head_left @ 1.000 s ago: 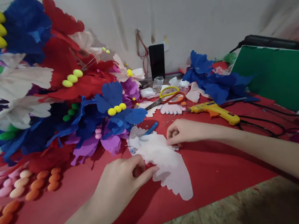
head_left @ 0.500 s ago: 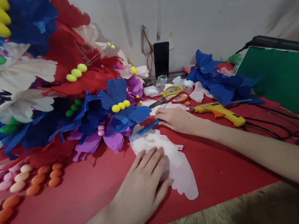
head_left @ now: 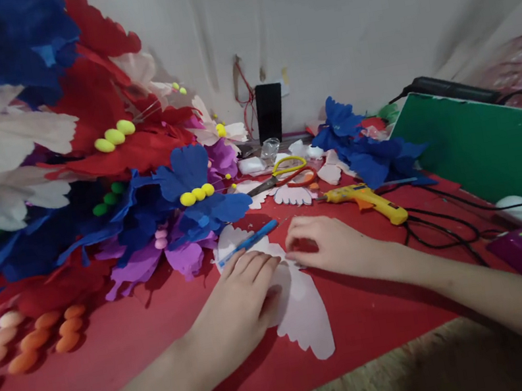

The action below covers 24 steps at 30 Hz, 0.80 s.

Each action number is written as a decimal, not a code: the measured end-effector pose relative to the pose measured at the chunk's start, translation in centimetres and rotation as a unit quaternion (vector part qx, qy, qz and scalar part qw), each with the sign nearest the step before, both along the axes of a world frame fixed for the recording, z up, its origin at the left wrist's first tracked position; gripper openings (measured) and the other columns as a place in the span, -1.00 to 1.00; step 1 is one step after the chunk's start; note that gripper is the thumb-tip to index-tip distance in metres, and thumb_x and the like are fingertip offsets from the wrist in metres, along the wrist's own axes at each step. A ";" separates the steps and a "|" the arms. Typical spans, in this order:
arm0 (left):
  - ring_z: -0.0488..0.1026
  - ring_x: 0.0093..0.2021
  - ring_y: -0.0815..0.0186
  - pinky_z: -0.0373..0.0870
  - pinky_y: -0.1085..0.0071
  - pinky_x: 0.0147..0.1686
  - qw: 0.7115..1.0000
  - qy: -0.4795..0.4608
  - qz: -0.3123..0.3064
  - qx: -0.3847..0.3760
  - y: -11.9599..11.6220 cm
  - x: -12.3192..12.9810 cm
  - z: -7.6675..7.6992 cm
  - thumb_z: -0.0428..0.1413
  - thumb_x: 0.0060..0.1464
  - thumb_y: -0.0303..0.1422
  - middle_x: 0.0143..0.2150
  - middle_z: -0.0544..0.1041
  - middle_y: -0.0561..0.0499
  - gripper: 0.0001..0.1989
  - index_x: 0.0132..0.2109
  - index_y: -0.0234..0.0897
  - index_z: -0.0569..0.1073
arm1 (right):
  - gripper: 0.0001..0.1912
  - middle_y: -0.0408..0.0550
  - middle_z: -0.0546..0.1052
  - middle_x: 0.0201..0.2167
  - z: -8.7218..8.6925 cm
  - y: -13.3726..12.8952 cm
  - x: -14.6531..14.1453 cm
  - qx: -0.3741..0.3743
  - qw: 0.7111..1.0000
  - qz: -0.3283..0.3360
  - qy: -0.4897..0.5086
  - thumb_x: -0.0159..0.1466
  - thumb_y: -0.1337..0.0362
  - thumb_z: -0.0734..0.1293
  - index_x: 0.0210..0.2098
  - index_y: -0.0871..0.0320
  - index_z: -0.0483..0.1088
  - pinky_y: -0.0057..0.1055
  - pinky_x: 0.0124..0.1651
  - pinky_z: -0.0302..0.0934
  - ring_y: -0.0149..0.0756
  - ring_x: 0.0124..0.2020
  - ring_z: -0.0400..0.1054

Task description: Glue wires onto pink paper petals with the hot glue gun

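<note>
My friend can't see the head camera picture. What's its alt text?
The left hand lies on a white scalloped cutout on a red tabletop; the right hand is at the cutout's edge. Nearby are a blue pen, scissors, a yellow glue gun and colourful decorations.

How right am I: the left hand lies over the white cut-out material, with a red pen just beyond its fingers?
Only the pen's colour is wrong: the head view shows a blue pen just beyond the fingers. The left hand does lie over the white cut-out material.
</note>
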<state>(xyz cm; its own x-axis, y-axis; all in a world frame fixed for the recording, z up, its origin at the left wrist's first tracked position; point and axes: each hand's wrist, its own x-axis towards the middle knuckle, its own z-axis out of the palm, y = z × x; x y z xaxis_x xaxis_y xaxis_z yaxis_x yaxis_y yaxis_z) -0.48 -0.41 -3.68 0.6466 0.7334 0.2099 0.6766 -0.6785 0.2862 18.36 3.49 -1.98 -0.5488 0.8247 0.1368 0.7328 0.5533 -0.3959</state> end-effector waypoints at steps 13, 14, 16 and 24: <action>0.42 -0.38 0.38 0.38 0.48 -0.39 0.983 -0.170 0.070 0.009 1.7 -0.7 3.0 -0.04 0.12 -0.45 -0.40 0.47 0.06 -0.83 -0.40 -0.27 0.38 | -0.82 0.00 0.52 -0.30 5.2 11.5 5.2 0.103 0.956 -0.268 -0.059 0.18 0.35 0.23 -0.31 0.23 0.47 -0.40 -0.19 0.20 -0.25 -0.23 0.37; 0.41 -0.40 0.38 0.36 0.49 -0.42 0.976 -0.192 0.095 0.037 1.7 -1.0 3.5 -0.05 0.14 -0.42 -0.41 0.46 0.07 -0.83 -0.40 -0.27 0.37 | -0.82 0.01 0.51 -0.28 5.2 13.1 5.4 0.105 0.950 -0.285 -0.076 0.20 0.33 0.23 -0.29 0.23 0.45 -0.38 -0.17 0.22 -0.26 -0.22 0.37; 0.41 -0.40 0.37 0.35 0.48 -0.43 0.966 -0.184 0.117 0.138 1.4 -1.4 4.1 -0.04 0.14 -0.41 -0.40 0.47 0.08 -0.87 -0.36 -0.24 0.35 | -0.77 -0.02 0.46 -0.21 5.2 16.1 5.6 0.109 0.940 -0.304 -0.112 0.25 0.22 0.23 -0.20 0.23 0.39 -0.28 -0.12 0.25 -0.32 -0.19 0.35; 0.45 -0.27 0.36 0.25 0.35 0.08 0.966 -0.026 -0.046 0.254 -2.8 -0.5 -1.0 -0.18 0.20 -0.56 -0.39 0.55 0.13 -0.65 -0.38 -0.20 0.43 | -0.67 0.01 0.37 -0.06 3.5 24.3 4.9 0.108 0.927 -0.272 -0.234 0.27 0.17 0.22 -0.04 0.21 0.29 -0.19 -0.08 0.26 -0.28 -0.10 0.31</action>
